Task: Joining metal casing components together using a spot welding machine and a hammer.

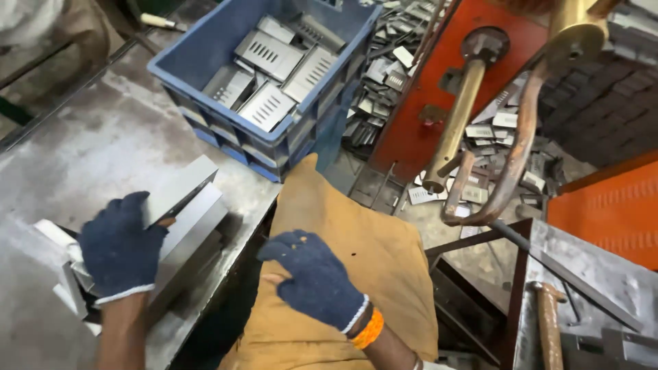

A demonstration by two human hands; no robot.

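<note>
My left hand, in a dark blue knit glove, grips the top piece of a stack of bent grey sheet-metal pieces lying on the steel workbench. My right hand, also gloved and with an orange band at the wrist, hovers with curled fingers over a tan cloth on my lap; nothing shows in it.
A blue plastic crate of slotted metal plates stands at the bench's far edge. Right of it, an orange machine with brass arms reaches out over scattered metal offcuts on the floor. A hammer handle lies on a steel table at right.
</note>
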